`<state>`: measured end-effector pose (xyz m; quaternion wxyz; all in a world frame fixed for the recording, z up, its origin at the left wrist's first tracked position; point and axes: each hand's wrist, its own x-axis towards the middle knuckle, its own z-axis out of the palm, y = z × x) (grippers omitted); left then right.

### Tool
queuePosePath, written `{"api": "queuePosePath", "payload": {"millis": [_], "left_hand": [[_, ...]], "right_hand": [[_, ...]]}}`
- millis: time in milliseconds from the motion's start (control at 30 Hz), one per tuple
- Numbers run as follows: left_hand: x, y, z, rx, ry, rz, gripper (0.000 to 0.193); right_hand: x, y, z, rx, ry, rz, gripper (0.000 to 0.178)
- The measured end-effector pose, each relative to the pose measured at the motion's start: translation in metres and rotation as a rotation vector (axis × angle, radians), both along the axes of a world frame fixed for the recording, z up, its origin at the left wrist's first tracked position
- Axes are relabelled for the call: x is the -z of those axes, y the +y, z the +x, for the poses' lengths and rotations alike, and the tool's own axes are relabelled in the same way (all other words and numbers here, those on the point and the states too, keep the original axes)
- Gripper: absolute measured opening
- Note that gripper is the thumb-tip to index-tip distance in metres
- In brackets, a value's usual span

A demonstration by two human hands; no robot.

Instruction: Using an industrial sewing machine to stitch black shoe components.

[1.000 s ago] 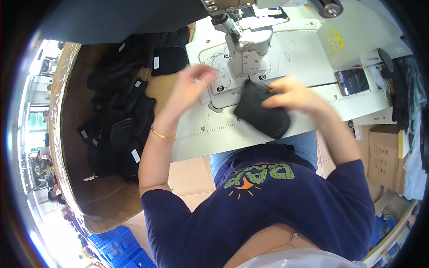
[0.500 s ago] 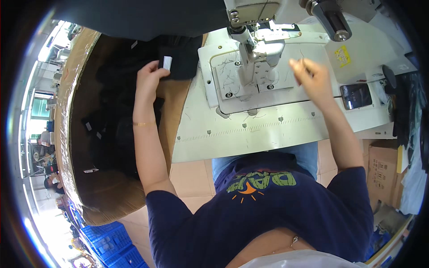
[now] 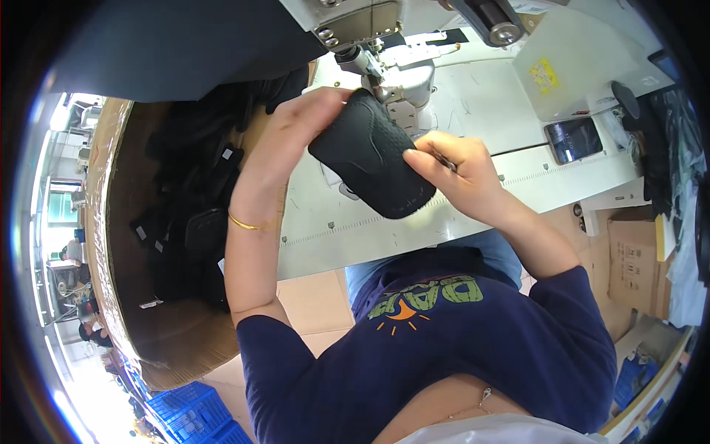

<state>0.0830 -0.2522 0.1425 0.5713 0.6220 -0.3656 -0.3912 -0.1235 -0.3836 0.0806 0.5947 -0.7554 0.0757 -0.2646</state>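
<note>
While the white table point(image 3: 318, 248) lies below and the sewing machine point(image 3: 418, 81) stands just beyond, a black padded piece point(image 3: 370, 163) is now up over the table's front: the left hand point(image 3: 305, 120) holds its upper-left edge, fingertips hidden, and the right hand point(image 3: 467, 174) pinches its right edge. No longer well apart, both are now engaged with one piece.

T-shirt point(image 3: 458, 355): navy blue, short sleeves point(image 3: 569, 307), rounded neckline. Chest print point(image 3: 433, 300): green block lettering, dark-outlined, above an orange crescent with short orange rays. Trousers point(image 3: 484, 248): light blue, partly visible. Bangle point(image 3: 245, 224): slim, gold-coloured, left forearm near the wrist. Necklace point(image 3: 484, 397): thin chain, small silvery pendant. Whitish material point(image 3: 510, 428): lower edge, kind unclear.
</note>
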Motion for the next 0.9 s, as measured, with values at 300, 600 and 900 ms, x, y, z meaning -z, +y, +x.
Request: {"api": "queuePosePath", "payload": {"millis": [300, 600, 900], "left_hand": [[-0.012, -0.035, 0.027, 0.020, 0.080, -0.046, 0.022], [-0.017, -0.042, 0.023, 0.026, -0.022, 0.027, 0.033], [0.040, 0.004, -0.030, -0.235, -1.785, -0.704, 0.030]], "right_hand": [[-0.037, -0.005, 0.031, 0.149, -0.016, 0.061, 0.025], [-0.031, 0.004, 0.027, 0.180, -0.085, 0.007, 0.031], [-0.033, 0.020, 0.005, 0.084, -0.034, 0.078, 0.030]]}}
